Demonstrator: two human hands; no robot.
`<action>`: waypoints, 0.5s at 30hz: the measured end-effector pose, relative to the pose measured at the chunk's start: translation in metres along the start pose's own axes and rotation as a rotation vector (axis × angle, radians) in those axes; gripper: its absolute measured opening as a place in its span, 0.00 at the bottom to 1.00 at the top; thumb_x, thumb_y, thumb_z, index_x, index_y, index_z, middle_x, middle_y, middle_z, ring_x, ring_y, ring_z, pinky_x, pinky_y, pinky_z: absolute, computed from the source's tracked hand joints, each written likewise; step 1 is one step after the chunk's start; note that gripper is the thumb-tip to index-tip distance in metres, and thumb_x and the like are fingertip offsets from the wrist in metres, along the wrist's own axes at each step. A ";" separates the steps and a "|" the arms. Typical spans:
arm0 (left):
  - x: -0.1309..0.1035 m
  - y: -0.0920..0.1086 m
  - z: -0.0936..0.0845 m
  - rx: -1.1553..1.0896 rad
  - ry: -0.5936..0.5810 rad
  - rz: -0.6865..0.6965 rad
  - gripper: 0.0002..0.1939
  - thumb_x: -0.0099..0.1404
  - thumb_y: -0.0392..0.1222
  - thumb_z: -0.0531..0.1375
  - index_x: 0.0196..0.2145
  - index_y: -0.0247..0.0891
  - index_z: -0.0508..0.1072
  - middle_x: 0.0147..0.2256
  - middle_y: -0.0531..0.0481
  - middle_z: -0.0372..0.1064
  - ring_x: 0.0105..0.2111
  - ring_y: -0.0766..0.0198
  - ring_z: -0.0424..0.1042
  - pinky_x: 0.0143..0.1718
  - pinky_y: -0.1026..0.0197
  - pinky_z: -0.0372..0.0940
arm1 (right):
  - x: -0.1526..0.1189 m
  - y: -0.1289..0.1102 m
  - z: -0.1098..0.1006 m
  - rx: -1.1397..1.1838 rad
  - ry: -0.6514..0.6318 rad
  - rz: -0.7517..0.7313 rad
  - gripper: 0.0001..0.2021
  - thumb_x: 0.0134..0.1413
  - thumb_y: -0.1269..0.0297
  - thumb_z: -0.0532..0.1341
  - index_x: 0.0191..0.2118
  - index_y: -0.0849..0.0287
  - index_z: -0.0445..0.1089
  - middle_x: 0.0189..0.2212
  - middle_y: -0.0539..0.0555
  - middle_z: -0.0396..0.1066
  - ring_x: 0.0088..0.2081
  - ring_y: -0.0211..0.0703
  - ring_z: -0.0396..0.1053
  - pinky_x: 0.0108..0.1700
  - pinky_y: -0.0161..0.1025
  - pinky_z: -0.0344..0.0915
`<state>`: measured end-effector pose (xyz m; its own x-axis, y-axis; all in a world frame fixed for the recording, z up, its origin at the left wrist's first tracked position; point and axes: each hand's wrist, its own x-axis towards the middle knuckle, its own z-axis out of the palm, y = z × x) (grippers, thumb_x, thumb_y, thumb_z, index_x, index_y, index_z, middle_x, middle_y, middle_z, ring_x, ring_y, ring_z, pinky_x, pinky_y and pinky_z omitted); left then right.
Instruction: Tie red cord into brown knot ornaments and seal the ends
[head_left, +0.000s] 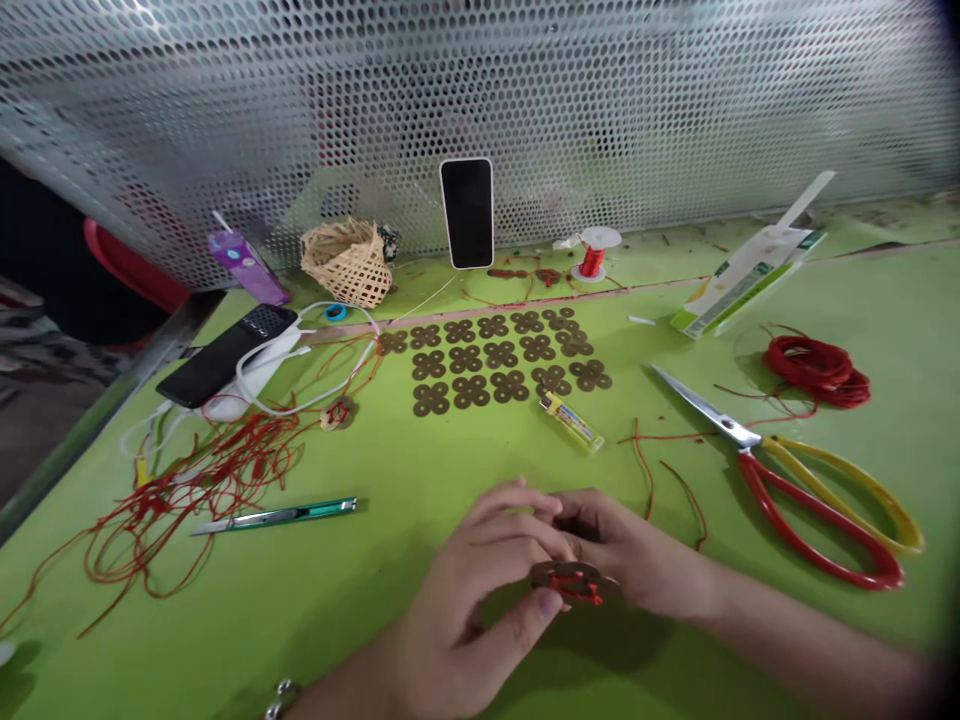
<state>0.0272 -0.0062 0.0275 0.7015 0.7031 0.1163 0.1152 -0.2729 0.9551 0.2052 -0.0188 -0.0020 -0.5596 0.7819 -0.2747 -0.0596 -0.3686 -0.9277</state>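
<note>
Left hand: the person's left hand [480,590] is closed on a piece of coins tied with red cord [574,580], thumb on the near side, fingers reaching over towards the far side.
Right hand: the right hand [626,550] meets the same piece from the right and far side; its fingertips are partly hidden, so I cannot tell how firmly it grips.
Tied coins: between the two hands, over the near middle of the green table [375,600], a red knot showing on the near side.
Coin rows: flat groups of round coins [500,353] lie in three rows beyond the hands, in the middle.
Lighter: a yellow lighter [571,422] lies between the rows and the hands, its far end just beside a group in the nearest row.
Right side: large scissors [754,445] lie open, one handle red, one yellow, blades pointing far left; a coil of red cord [817,370] lies beyond the handles.
Left side: a green cutter [292,514] lies near a tangle of red cord [225,475]; a black phone [229,355] lies beyond the tangle.
Far edge: from left to right stand a purple carton [251,265], a woven basket [349,262], an upright phone [469,213] and a spool of red thread [592,260].
</note>
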 end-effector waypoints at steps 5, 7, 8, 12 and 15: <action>0.000 0.003 0.000 -0.032 0.005 -0.019 0.06 0.61 0.34 0.57 0.31 0.38 0.74 0.34 0.47 0.72 0.43 0.57 0.66 0.56 0.51 0.50 | 0.001 0.001 -0.001 -0.065 0.006 0.029 0.14 0.53 0.55 0.60 0.27 0.62 0.63 0.22 0.46 0.58 0.25 0.33 0.56 0.27 0.32 0.57; -0.001 0.001 0.001 -0.102 0.097 -0.091 0.08 0.63 0.36 0.56 0.29 0.38 0.74 0.34 0.48 0.71 0.42 0.58 0.66 0.54 0.52 0.53 | 0.000 -0.003 -0.002 -0.133 0.104 -0.020 0.11 0.56 0.57 0.57 0.32 0.61 0.64 0.27 0.49 0.63 0.28 0.36 0.61 0.30 0.33 0.61; -0.001 -0.001 0.002 -0.143 0.157 -0.139 0.09 0.64 0.37 0.55 0.30 0.39 0.74 0.35 0.48 0.70 0.41 0.59 0.67 0.51 0.54 0.57 | -0.001 -0.005 -0.002 -0.192 0.185 -0.068 0.09 0.58 0.59 0.56 0.35 0.60 0.64 0.31 0.52 0.65 0.32 0.38 0.63 0.34 0.35 0.62; -0.002 -0.007 0.004 -0.226 0.302 -0.276 0.09 0.65 0.41 0.54 0.37 0.39 0.74 0.34 0.48 0.67 0.34 0.62 0.65 0.36 0.61 0.61 | -0.008 -0.012 -0.001 -0.471 0.432 -0.284 0.06 0.60 0.62 0.53 0.40 0.56 0.63 0.41 0.54 0.63 0.45 0.43 0.62 0.48 0.41 0.59; -0.001 -0.008 0.006 -0.216 0.247 -0.290 0.10 0.65 0.42 0.53 0.36 0.37 0.73 0.33 0.48 0.65 0.32 0.63 0.63 0.34 0.62 0.59 | -0.011 -0.010 0.004 -0.581 0.382 -0.316 0.06 0.59 0.60 0.54 0.37 0.56 0.62 0.35 0.53 0.64 0.39 0.42 0.63 0.41 0.38 0.61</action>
<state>0.0299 -0.0085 0.0177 0.4699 0.8733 -0.1283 0.1147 0.0837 0.9899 0.2086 -0.0254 0.0112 -0.2571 0.9648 0.0551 0.3345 0.1424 -0.9316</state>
